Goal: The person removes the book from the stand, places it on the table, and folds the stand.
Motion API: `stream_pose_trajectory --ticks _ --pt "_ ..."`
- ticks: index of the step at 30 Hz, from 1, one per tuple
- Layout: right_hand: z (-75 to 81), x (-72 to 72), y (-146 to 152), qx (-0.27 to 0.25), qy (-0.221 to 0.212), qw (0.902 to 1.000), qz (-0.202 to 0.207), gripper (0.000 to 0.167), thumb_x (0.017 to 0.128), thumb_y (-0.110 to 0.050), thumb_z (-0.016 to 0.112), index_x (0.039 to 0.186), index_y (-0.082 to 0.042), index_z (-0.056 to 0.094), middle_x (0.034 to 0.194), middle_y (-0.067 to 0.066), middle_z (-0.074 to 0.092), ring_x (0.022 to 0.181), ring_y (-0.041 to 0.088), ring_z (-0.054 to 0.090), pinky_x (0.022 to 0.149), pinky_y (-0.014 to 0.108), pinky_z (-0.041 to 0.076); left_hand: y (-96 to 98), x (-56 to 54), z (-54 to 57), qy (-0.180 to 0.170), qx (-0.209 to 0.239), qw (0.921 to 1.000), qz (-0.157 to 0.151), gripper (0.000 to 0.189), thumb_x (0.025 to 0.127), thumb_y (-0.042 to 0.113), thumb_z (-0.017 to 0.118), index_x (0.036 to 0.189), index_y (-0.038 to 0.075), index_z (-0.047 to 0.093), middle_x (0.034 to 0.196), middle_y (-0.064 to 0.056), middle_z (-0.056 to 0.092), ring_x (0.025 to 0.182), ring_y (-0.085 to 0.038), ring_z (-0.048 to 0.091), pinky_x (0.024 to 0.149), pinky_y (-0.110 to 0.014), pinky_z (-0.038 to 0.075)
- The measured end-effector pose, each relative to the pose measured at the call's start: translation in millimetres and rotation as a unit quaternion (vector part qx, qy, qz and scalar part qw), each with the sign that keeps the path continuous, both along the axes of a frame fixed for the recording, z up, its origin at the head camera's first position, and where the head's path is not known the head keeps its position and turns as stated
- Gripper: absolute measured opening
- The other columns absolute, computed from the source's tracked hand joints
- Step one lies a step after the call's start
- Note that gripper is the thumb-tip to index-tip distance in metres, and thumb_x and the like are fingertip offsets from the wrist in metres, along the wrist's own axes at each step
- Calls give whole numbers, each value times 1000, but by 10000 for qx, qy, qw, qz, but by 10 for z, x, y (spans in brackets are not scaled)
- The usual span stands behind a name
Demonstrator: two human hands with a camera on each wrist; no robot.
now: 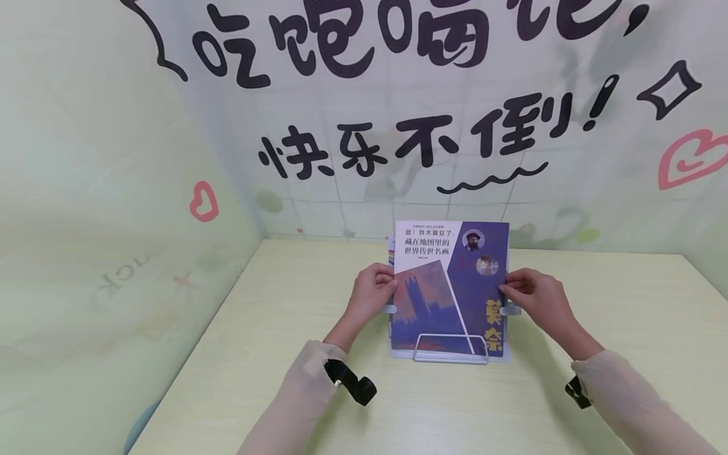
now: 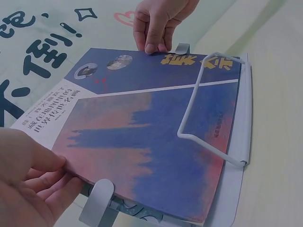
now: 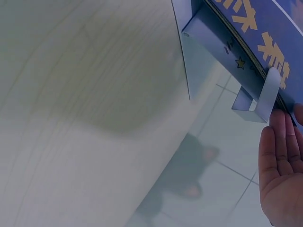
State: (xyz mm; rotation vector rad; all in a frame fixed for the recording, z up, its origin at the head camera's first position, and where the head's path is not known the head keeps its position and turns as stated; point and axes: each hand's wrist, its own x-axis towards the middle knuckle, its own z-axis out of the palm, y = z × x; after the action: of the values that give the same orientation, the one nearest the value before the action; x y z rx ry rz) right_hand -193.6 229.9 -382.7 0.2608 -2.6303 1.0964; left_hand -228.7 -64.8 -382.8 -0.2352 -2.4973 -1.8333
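Note:
A picture book (image 1: 432, 303) with a blue and white cover stands tilted back on a book stand (image 1: 449, 361). The stand's white wire holder (image 2: 189, 113) crosses the lower front of the cover. Small metal side clips (image 2: 102, 201) reach over both side edges. My left hand (image 1: 372, 292) pinches the book's left edge, thumb in front and fingers behind. On the opposite side my right hand (image 1: 540, 302) pinches the right edge just above the clip (image 1: 512, 309). In the right wrist view, that hand's thumb is largely cut off by the frame.
The stand rests on a pale wood-grain table (image 1: 284, 354), whose back edge meets a printed wall hanging (image 1: 352, 189) with black lettering. A blue rounded thing (image 1: 142, 424) shows beyond the table's left edge. Black camera mounts (image 1: 351, 382) sit on both wrists.

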Motion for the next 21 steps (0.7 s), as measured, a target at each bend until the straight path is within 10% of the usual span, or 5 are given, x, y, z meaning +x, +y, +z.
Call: stream_pose_trajectory --ticks 21 --pt "76 -85 -45 -778 431 9959 -144 24 82 -9 68 99 8 62 84 19 65 66 -6 55 61 9 47 62 -18 76 572 205 9975 366 13 85 -5 58 98 -7 58 90 -16 65 84 -23 63 75 -27 53"
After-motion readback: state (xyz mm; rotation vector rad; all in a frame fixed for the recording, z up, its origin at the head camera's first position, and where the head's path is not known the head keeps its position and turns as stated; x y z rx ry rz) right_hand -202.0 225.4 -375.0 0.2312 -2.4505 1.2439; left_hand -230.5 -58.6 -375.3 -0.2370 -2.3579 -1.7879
